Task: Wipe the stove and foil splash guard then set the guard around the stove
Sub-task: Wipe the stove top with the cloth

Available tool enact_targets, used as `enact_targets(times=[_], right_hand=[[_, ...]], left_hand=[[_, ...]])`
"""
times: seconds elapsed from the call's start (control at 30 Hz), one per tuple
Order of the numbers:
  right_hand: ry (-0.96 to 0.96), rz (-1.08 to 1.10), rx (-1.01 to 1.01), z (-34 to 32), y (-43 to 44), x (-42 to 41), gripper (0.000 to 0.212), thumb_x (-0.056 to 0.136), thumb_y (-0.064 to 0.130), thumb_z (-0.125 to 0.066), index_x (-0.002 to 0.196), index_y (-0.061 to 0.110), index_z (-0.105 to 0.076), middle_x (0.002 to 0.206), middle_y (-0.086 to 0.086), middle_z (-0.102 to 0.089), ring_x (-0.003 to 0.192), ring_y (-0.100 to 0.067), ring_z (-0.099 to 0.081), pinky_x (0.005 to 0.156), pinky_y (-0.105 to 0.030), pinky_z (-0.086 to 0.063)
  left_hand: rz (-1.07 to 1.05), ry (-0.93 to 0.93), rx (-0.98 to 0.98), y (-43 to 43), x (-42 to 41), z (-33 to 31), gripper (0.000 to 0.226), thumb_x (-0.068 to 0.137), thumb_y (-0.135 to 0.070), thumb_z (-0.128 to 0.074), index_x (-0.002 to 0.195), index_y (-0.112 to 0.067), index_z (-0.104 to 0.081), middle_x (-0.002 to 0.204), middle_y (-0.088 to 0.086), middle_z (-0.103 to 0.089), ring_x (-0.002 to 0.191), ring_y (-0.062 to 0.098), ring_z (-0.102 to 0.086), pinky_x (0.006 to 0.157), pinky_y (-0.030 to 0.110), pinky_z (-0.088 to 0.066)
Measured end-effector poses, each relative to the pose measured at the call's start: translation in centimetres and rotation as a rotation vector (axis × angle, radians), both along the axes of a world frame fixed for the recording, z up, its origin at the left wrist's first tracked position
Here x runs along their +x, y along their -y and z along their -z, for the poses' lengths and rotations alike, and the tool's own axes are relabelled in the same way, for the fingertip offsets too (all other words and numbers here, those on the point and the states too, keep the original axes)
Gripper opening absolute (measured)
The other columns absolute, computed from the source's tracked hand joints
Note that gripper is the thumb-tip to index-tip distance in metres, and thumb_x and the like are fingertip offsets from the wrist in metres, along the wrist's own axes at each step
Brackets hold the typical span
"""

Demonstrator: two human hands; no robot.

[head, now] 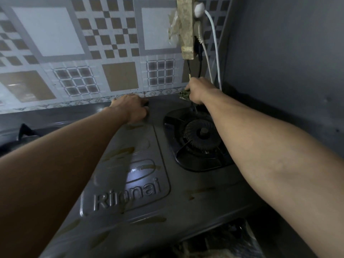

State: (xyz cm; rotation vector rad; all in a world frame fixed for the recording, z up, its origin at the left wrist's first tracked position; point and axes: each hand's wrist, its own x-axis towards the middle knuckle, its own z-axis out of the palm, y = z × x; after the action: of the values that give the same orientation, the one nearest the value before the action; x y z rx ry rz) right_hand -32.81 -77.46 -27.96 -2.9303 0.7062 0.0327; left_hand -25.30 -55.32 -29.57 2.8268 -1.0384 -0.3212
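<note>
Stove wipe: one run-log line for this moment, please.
left hand: gripping stove rear edge | right hand: green cloth at back corner | stains on top | guard unseen

Grey stove (149,183), brown-and-white checkered wall tiles (104,34), green cloth (183,94).

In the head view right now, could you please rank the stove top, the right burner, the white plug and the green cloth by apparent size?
1. Stove top, largest by far.
2. Right burner.
3. White plug and green cloth: they look similar, and the right hand hides much of the cloth, so I won't rank them.
</note>
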Motion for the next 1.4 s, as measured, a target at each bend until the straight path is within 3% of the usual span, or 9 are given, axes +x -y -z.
enact_targets(times=[0.27, 0.4, 0.53, 0.73, 0.9, 1.0, 1.13, 1.3, 1.4], right_hand=[[0.058, -0.150, 0.059, -0.2, -6.5, 3.2, 0.050, 0.085, -0.005, -0.062, 0.129, 0.020, -0.064, 0.130, -0.010, -0.061, 0.110, -0.032, -0.061, 0.086, -0.041, -0.055], [0.078, -0.200, 0.096, 0.2, -9.8, 4.4, 0.044, 0.085, -0.002, -0.065, 0.123, 0.020, -0.064, 0.124, -0.010, -0.062, 0.104, -0.030, -0.061, 0.081, -0.039, -0.055], [0.071, -0.248, 0.146, 0.4, -12.1, 4.6, 0.046, 0.091, 0.006, -0.064, 0.133, 0.026, -0.057, 0.133, -0.009, -0.056, 0.110, -0.030, -0.059, 0.086, -0.038, -0.052], [0.073, -0.235, 0.182, 0.7, -14.2, 3.5, 0.054, 0.092, 0.002, -0.057, 0.140, 0.025, -0.053, 0.138, -0.010, -0.053, 0.117, -0.030, -0.056, 0.095, -0.042, -0.050], [0.127, -0.259, 0.176, 1.4, -16.9, 3.2, 0.051, 0.094, 0.000, -0.054, 0.141, 0.021, -0.053, 0.138, -0.011, -0.054, 0.119, -0.030, -0.055, 0.092, -0.039, -0.047], [0.161, -0.254, 0.164, 1.5, -18.1, 3.1, 0.044, 0.092, 0.000, -0.055, 0.133, 0.017, -0.058, 0.130, -0.013, -0.059, 0.114, -0.031, -0.057, 0.087, -0.036, -0.048], [0.155, -0.283, 0.201, 1.6, -20.0, 3.2, 0.045, 0.090, -0.002, -0.053, 0.129, 0.020, -0.062, 0.125, -0.013, -0.062, 0.109, -0.032, -0.058, 0.079, -0.033, -0.045], [0.156, -0.319, 0.253, 1.9, -22.3, 3.2, 0.048, 0.087, -0.003, -0.052, 0.124, 0.023, -0.066, 0.126, -0.012, -0.062, 0.114, -0.034, -0.056, 0.092, -0.037, -0.050], [0.141, -0.334, 0.239, 2.1, -22.9, 3.0, 0.043, 0.085, -0.005, -0.051, 0.112, 0.022, -0.071, 0.116, -0.012, -0.065, 0.107, -0.035, -0.059, 0.086, -0.035, -0.051]], left_hand=[[-0.144, 0.032, 0.051, -5.4, 1.7, 0.1, 0.030, 0.091, -0.029, -0.053, 0.117, -0.020, -0.065, 0.103, 0.010, -0.063, 0.092, 0.032, -0.061, 0.085, 0.048, -0.054], [-0.157, 0.056, 0.080, -7.6, 1.8, 0.1, 0.031, 0.092, -0.031, -0.054, 0.121, -0.027, -0.063, 0.105, 0.009, -0.065, 0.092, 0.030, -0.062, 0.083, 0.047, -0.057], [-0.175, 0.069, 0.099, -9.6, 2.0, -0.1, 0.032, 0.089, -0.035, -0.053, 0.117, -0.027, -0.067, 0.108, 0.010, -0.067, 0.095, 0.033, -0.062, 0.086, 0.049, -0.055], [-0.137, 0.038, 0.109, -10.8, 1.9, -0.4, 0.027, 0.091, -0.030, -0.056, 0.114, -0.025, -0.070, 0.099, 0.009, -0.064, 0.091, 0.032, -0.061, 0.084, 0.045, -0.055], [-0.155, 0.036, 0.152, -12.2, 2.3, -1.0, 0.037, 0.091, -0.028, -0.055, 0.125, -0.021, -0.068, 0.118, 0.015, -0.066, 0.104, 0.035, -0.062, 0.086, 0.042, -0.053], [-0.181, 0.030, 0.191, -13.4, 2.7, -1.4, 0.048, 0.086, -0.028, -0.048, 0.130, -0.020, -0.065, 0.127, 0.016, -0.063, 0.113, 0.038, -0.060, 0.097, 0.048, -0.051], [-0.175, 0.045, 0.257, -14.8, 3.7, -1.2, 0.070, 0.069, -0.044, -0.039, 0.131, -0.025, -0.064, 0.129, 0.013, -0.063, 0.116, 0.038, -0.059, 0.099, 0.053, -0.049], [-0.161, 0.027, 0.278, -15.8, 3.7, -0.5, 0.064, 0.077, -0.060, -0.050, 0.133, -0.030, -0.061, 0.134, 0.010, -0.059, 0.123, 0.038, -0.055, 0.105, 0.063, -0.040], [-0.178, 0.031, 0.240, -16.1, 3.3, -0.7, 0.054, 0.086, -0.057, -0.050, 0.132, -0.032, -0.061, 0.136, 0.008, -0.058, 0.126, 0.036, -0.053, 0.107, 0.067, -0.035]])
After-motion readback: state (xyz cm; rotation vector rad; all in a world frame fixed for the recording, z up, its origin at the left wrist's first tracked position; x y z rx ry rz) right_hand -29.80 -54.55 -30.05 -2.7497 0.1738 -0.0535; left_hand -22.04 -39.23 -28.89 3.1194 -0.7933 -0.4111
